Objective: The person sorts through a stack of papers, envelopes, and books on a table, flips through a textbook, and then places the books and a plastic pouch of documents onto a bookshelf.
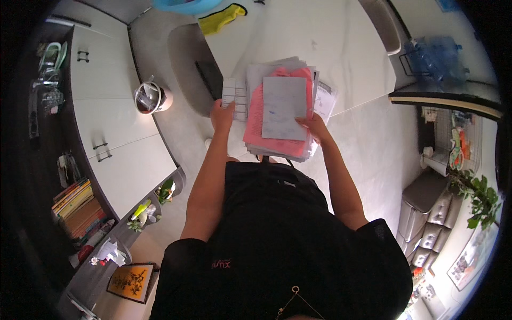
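Note:
A thick stack of loose papers (256,74) is in front of my body, near the table's edge. Pink sheets (253,130) lie high in it, and a smaller pale sheet with faint marks (284,108) lies on top. My right hand (315,127) grips the stack's right side, thumb over the pale sheet. A printed white sheet (326,98) sticks out on that side. At the left, my left hand (222,116) holds a narrow white card with a printed grid (235,90), thumb on its face. Whether the table supports the stack is hidden.
Beyond the papers stretches a white marble-look table (320,36) with a yellow cloth (222,19) and a blue basin (186,5). A grey chair (182,68) with a dark flat object (209,78) stands left. Farther left are a lined bin (150,98) and white cabinets (116,116).

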The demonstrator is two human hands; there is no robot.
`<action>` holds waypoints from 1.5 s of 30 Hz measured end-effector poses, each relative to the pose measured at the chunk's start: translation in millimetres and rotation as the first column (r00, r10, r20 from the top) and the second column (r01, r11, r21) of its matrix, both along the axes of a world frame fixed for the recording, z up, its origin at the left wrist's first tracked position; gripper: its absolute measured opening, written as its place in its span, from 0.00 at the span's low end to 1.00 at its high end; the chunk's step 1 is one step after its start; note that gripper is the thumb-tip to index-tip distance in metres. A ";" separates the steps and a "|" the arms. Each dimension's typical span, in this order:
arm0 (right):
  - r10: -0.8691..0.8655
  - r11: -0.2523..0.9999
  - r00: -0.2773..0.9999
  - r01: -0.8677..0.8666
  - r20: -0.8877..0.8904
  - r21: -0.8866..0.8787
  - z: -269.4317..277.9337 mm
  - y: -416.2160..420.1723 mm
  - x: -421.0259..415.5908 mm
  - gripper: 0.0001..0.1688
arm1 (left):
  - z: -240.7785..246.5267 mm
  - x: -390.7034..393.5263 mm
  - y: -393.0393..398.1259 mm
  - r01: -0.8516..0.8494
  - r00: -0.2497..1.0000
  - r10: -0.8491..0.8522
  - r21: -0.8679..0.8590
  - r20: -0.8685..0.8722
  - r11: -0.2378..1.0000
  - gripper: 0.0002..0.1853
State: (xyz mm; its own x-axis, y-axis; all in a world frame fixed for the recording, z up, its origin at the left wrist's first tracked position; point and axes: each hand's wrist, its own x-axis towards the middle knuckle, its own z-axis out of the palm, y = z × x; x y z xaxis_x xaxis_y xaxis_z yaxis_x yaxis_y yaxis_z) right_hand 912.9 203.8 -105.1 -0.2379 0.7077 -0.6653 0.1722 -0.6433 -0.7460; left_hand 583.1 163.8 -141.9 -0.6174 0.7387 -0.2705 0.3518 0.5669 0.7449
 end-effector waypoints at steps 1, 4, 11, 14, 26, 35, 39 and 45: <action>-0.015 1.000 0.999 0.015 -0.036 0.002 1.4 -2.3 4.2 0.20 | 1.8 -2.9 -1.0 0.019 0.999 -0.020 0.051 0.031 0.999 0.18; -0.098 0.995 0.983 0.101 -0.157 0.015 10.2 -11.3 29.5 0.21 | 11.6 -9.1 -2.5 0.045 0.987 -0.073 0.189 0.141 0.981 0.13; -0.185 0.983 0.975 0.185 -0.126 -0.010 -6.6 -9.5 86.3 0.27 | 40.4 4.5 9.6 -0.101 0.598 -0.201 0.322 0.776 0.941 0.13; -0.186 0.980 0.981 0.181 0.063 0.076 -34.2 -9.4 95.6 0.28 | 62.6 41.2 24.6 -0.053 0.402 -0.272 0.318 0.875 0.947 0.14; -0.400 0.895 0.901 0.346 0.164 0.282 -33.9 -20.5 74.7 0.34 | 21.9 172.2 28.9 0.530 0.777 -0.574 0.225 0.257 0.818 0.25; -0.410 0.904 0.912 0.407 0.007 -0.131 -22.1 -17.0 84.3 0.36 | 36.7 143.2 11.4 0.528 0.847 -0.475 0.265 -0.240 0.807 0.37; -0.246 0.965 0.927 0.207 -0.284 -0.163 -6.3 -3.5 51.7 0.33 | 14.0 113.5 6.9 0.414 0.894 -0.442 0.239 0.076 0.878 0.33; -0.049 0.996 0.988 0.059 -0.148 0.062 -2.2 7.7 5.2 0.30 | 0.5 56.0 -10.3 0.189 0.909 -0.253 0.212 0.332 0.959 0.35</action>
